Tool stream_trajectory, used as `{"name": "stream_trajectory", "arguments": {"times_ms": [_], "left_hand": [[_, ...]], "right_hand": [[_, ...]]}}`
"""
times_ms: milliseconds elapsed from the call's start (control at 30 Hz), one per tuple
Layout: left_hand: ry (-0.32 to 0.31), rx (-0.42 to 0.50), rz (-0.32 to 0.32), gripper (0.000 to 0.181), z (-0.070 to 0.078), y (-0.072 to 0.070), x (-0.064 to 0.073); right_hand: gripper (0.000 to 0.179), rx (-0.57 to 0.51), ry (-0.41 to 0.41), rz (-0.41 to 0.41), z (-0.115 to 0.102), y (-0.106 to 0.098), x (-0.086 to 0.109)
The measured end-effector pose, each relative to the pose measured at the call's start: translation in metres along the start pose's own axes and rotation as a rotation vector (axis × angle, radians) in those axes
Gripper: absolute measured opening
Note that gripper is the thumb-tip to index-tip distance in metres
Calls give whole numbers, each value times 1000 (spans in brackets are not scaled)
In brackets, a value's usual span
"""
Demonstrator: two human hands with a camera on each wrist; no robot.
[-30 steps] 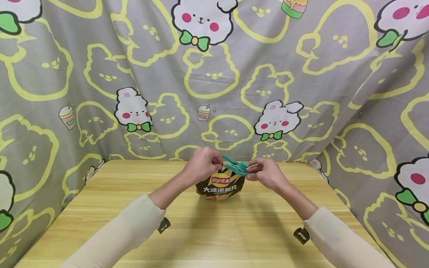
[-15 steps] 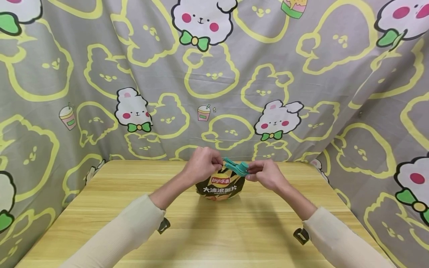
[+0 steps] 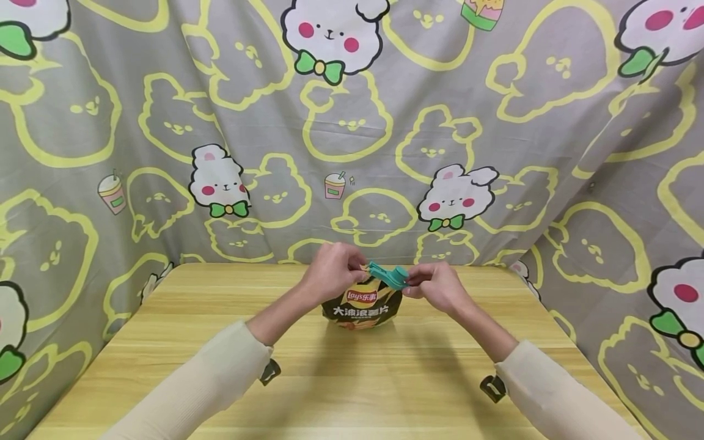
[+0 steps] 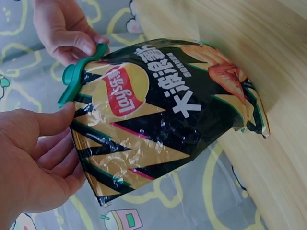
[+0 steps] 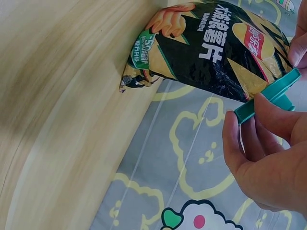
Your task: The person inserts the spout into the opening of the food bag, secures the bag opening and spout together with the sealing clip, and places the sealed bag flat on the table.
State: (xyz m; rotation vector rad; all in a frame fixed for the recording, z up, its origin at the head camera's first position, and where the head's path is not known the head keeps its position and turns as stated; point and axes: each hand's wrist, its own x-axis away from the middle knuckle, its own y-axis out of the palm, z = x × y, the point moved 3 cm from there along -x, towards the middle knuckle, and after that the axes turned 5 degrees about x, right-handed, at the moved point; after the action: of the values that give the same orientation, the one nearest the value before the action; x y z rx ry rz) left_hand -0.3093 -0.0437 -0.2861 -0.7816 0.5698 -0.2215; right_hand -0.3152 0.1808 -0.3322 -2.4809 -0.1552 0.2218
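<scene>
A black and gold Lay's chip bag (image 3: pixel 360 310) stands upright on the wooden table, its printed front facing me. Across part of its top edge lies a teal bag clip (image 3: pixel 389 276) with a round knob, its two bars together. My left hand (image 3: pixel 332 269) pinches the bag's top edge beside the clip; in the left wrist view the thumb tip meets the clip's end. At the clip's other end, my right hand (image 3: pixel 437 286) grips it between thumb and fingers, as the right wrist view shows with the clip (image 5: pixel 266 96) along the bag's edge.
The wooden table (image 3: pixel 352 379) runs back to a grey curtain (image 3: pixel 352 146) printed with yellow outlines and white cartoon animals. The curtain also hangs on both sides. A dark strap piece shows at each sleeve cuff.
One second ago the clip's bars stood spread apart in a V; they have swung together over the bag's top edge. Both hands have stayed almost in place.
</scene>
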Motion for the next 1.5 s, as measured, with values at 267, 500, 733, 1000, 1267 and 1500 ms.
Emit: {"name": "stream_trajectory", "arguments": {"times_ms": [267, 500, 733, 1000, 1267, 1500], "left_hand": [[11, -10, 14, 19, 5, 8, -2], [20, 37, 2, 17, 9, 17, -5], [-2, 47, 16, 15, 7, 19, -6], [-8, 77, 24, 10, 7, 20, -7], [24, 86, 68, 6, 8, 22, -6], [28, 98, 97, 6, 8, 24, -6]], "right_hand": [[23, -9, 2, 12, 2, 0, -1], [22, -19, 11, 11, 1, 2, -1], [23, -18, 14, 8, 2, 3, -2], [23, -25, 2, 11, 3, 2, -1], [25, -26, 2, -1, 2, 1, 1], [28, -22, -3, -4, 0, 1, 1]]}}
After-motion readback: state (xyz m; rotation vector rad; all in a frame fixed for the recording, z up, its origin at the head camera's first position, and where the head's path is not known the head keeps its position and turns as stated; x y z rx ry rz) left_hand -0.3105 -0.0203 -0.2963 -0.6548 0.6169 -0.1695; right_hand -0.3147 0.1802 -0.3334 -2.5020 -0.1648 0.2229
